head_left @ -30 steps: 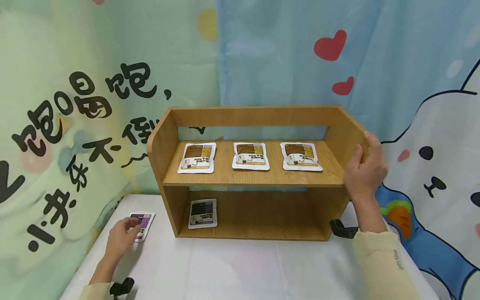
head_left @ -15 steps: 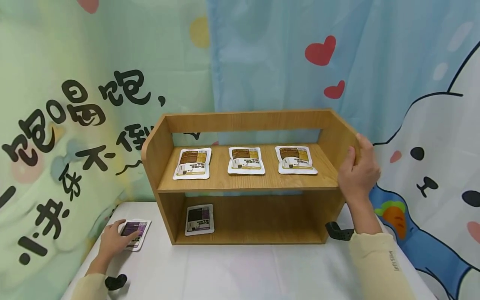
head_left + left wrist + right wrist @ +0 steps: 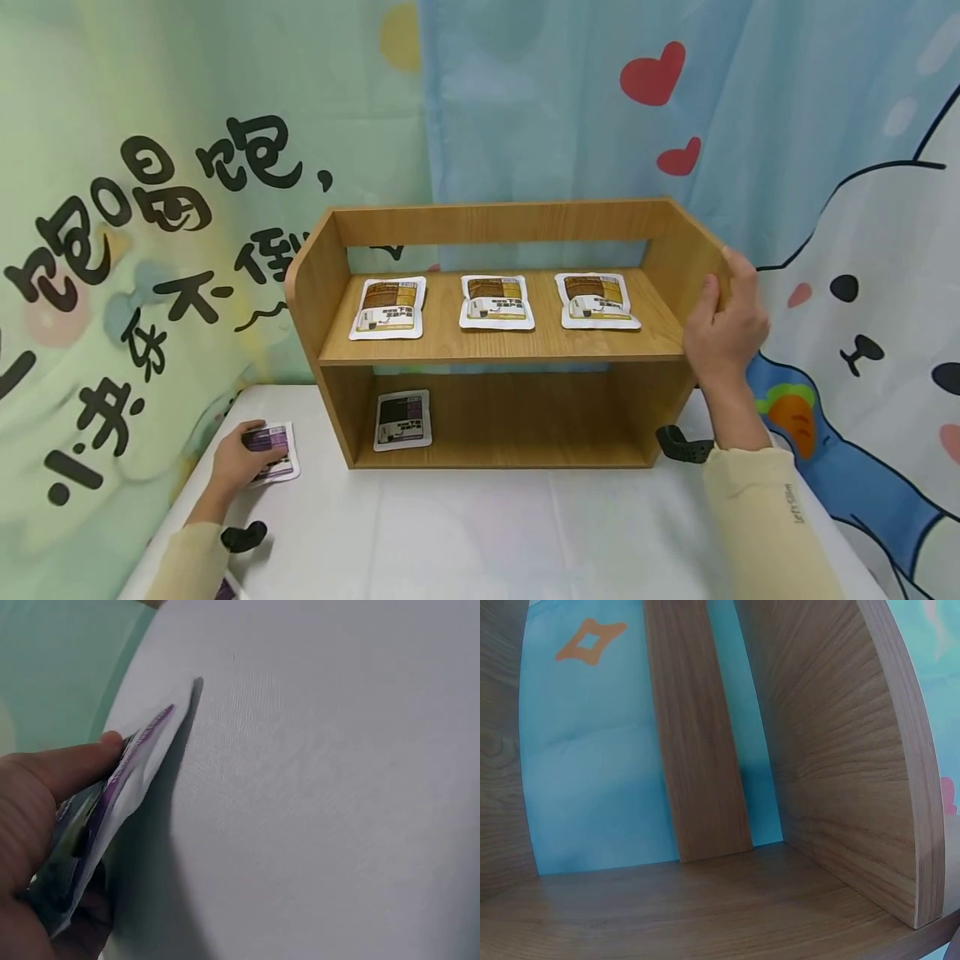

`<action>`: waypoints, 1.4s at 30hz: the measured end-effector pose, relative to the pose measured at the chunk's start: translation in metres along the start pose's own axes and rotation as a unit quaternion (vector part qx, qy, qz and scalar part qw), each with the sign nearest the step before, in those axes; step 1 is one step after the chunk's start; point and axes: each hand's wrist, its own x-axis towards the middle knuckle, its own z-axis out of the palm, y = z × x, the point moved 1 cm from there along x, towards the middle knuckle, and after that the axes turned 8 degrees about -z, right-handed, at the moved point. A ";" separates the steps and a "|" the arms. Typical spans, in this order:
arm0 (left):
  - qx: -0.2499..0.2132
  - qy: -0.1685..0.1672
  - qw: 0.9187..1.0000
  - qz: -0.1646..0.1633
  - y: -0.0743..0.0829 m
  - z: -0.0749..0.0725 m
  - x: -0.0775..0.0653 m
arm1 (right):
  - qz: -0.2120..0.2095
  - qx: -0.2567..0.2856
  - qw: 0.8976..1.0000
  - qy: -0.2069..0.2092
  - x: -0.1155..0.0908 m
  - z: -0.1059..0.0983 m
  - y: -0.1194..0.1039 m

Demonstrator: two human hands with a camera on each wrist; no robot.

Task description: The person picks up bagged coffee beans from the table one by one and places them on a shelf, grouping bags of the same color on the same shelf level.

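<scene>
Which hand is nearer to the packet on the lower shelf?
Left. The left hand is left of the shelf unit, pinching another packet; the lower packet is inside, at that end. The right hand grips the right side panel, at the opposite end.

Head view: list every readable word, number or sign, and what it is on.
"吧,": green backdrop, black lettering.
"不": same backdrop; the rest there is too stylised or hidden to be sure.
"let's slim", probably: right sleeve.
Labels on brown packets and purple packets: too small to read.
</scene>
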 end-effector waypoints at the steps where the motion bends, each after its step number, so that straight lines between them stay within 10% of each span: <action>1: -0.012 -0.003 1.000 -0.002 0.000 0.000 -0.001 | 0.002 -0.002 1.000 0.001 0.001 0.000 0.000; 15: -0.108 -0.074 0.991 -0.002 -0.008 0.008 -0.029 | 0.000 -0.002 1.000 0.001 -0.001 0.002 0.000; 27: -0.122 -0.051 0.991 -0.023 -0.003 0.021 -0.054 | 0.004 0.001 1.000 0.002 0.001 0.002 -0.001; 42: -0.191 -0.074 0.978 0.027 0.022 0.046 -0.113 | -0.003 0.000 1.000 -0.008 0.001 0.002 0.000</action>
